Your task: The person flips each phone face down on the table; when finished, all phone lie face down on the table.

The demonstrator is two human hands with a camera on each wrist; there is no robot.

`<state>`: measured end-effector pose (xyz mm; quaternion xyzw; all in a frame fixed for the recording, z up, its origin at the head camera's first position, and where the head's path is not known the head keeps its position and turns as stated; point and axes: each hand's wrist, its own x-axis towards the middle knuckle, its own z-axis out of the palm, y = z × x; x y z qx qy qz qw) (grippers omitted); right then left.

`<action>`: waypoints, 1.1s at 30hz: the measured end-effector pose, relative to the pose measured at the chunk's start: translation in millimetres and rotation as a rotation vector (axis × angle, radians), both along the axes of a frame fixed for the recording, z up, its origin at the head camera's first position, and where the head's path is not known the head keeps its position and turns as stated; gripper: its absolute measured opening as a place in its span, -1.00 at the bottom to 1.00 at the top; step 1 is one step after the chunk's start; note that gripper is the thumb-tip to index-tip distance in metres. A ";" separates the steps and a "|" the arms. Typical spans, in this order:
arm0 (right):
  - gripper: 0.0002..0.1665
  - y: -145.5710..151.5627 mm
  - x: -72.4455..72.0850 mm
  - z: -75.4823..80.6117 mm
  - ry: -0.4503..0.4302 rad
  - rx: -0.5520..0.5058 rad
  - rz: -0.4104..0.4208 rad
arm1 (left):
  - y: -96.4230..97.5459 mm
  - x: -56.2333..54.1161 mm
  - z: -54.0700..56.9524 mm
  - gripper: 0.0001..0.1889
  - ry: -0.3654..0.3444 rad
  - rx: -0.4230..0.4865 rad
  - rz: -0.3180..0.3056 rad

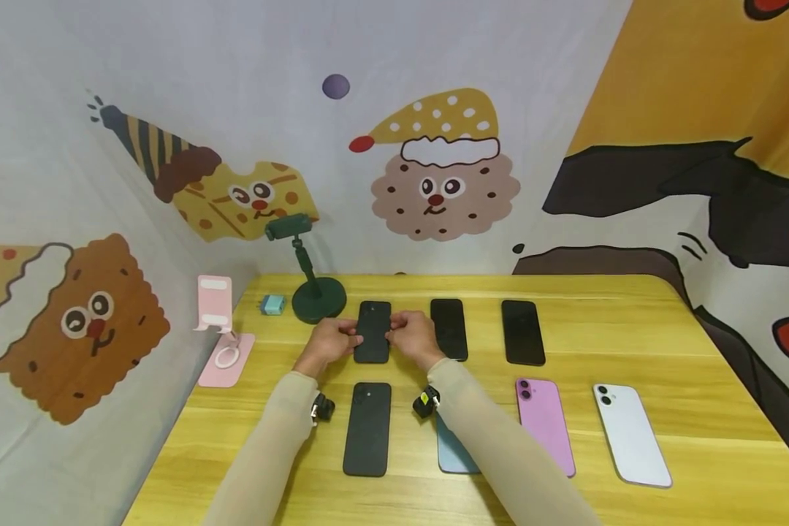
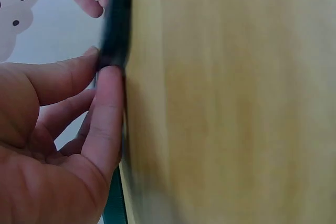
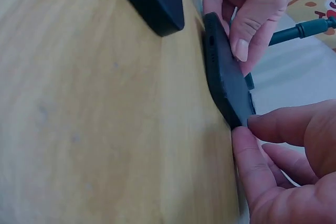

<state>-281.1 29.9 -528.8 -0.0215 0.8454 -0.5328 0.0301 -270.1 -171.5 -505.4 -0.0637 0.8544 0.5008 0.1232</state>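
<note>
A black phone [image 1: 372,332] lies back up in the back row, its camera end away from me. My left hand [image 1: 331,342] pinches its left edge between thumb and fingers, while my right hand [image 1: 416,337] grips the opposite edge. In the right wrist view, the port end of this phone [image 3: 223,72] faces the camera, low over the wooden table. The left wrist view shows the phone's side edge [image 2: 116,24] between thumb and forefinger. Closer to me sits another black phone [image 1: 367,429], also back up.
Two dark-screened phones, one near [image 1: 448,329] and one farther right [image 1: 523,332], continue the back row. In front are a blue phone [image 1: 456,449] partly under my right sleeve, a pink phone [image 1: 546,427] and a white phone [image 1: 633,435]. Leftward stand a green stand [image 1: 318,299], charger [image 1: 272,305] and pink holder [image 1: 215,303].
</note>
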 end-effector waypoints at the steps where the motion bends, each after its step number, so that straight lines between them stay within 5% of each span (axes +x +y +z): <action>1: -0.56 0.5 -0.1 -0.7 -0.002 -0.003 -0.003 | 0.3 0.0 -1.0 -0.48 0.003 0.002 0.003; 11: -0.54 7.2 1.5 -3.2 -0.025 -0.016 -0.009 | 3.0 -2.1 -8.2 -0.49 0.025 0.019 -0.002; 16: -0.45 14.9 5.3 4.8 -0.089 -0.060 0.059 | 7.8 -0.2 -6.1 -0.50 0.029 0.050 0.002; 21: -0.39 26.6 9.2 15.5 -0.131 -0.106 0.143 | 19.1 2.1 0.3 -0.53 0.109 0.065 -0.016; 25: -0.41 40.7 10.0 26.9 -0.117 -0.138 0.156 | 33.9 -1.2 5.9 -0.51 0.148 0.169 -0.082; 33: -0.45 78.0 5.8 35.6 -0.088 -0.203 0.088 | 70.6 -9.1 5.6 -0.41 0.094 0.371 -0.180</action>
